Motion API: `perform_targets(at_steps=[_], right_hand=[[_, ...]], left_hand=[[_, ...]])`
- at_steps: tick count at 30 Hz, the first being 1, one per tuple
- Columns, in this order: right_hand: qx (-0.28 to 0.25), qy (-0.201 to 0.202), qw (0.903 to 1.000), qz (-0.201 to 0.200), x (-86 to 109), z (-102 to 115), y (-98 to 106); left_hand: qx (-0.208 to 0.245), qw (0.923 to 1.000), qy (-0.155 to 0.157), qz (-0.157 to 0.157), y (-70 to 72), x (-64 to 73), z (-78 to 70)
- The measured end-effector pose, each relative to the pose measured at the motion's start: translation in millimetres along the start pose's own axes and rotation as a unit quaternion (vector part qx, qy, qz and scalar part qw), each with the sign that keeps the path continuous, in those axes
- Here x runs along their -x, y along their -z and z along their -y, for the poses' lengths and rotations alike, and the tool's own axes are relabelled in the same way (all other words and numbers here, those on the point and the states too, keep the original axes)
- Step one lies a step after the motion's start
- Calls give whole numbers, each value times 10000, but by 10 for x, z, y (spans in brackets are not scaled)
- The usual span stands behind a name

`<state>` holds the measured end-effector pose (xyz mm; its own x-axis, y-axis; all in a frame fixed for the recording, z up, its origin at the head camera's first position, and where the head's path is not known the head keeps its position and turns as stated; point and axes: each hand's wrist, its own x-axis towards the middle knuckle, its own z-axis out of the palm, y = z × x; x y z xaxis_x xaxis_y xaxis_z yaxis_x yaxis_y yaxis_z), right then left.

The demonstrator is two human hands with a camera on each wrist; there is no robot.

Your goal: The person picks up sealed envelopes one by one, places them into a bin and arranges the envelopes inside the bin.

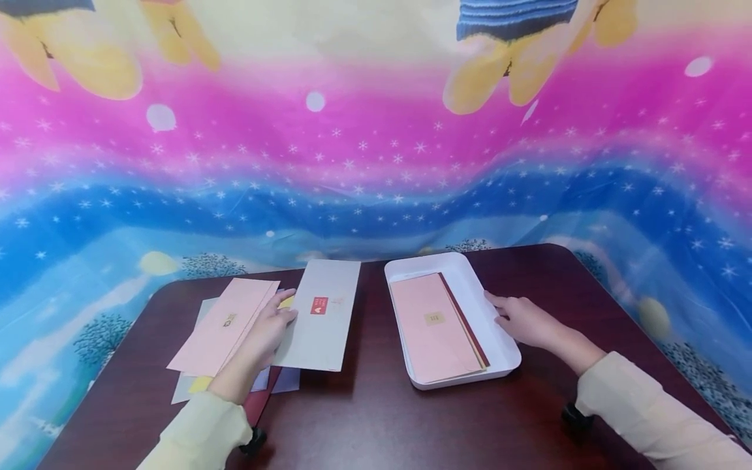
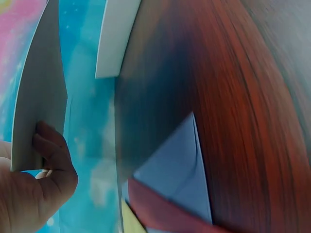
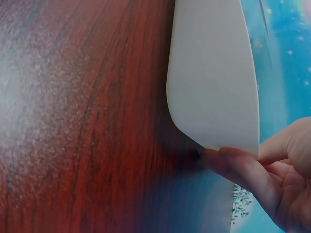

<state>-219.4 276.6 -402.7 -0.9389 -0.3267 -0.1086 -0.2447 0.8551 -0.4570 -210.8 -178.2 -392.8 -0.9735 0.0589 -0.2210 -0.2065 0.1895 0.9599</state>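
Pinching a light gray envelope (image 1: 324, 339), the left hand (image 1: 267, 334) holds it up above the brown table (image 1: 382, 431). A red sticker (image 1: 319, 305) with a white heart is on its front. Just left, a pink envelope (image 1: 211, 336) lies on top of a messy pile. The right hand (image 1: 525, 320) pinches the right side of a white tray (image 1: 467, 287). Inside, a second pink envelope (image 1: 431, 349) lies on others, with a dark red edge (image 1: 466, 323) peeking out.
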Motion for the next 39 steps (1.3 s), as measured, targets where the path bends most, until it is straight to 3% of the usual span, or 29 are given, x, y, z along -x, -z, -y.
perform_targets(at_steps=[8,19,29,39], right_hand=[[131,-59,9999,35,-8,29,9],[164,-4,9998,94,-4,49,3],[75,-26,9999,91,9,53,8],[161,66,9998,34,-5,21,2]], left_hand=[[595,9982,31,56,-280,-81,-24],[1661,9846,74,544,-583,-161,-26],[1959,9776,171,746,-846,-218,-87],[2440,9634,329,1063,-1051,-260,-114]])
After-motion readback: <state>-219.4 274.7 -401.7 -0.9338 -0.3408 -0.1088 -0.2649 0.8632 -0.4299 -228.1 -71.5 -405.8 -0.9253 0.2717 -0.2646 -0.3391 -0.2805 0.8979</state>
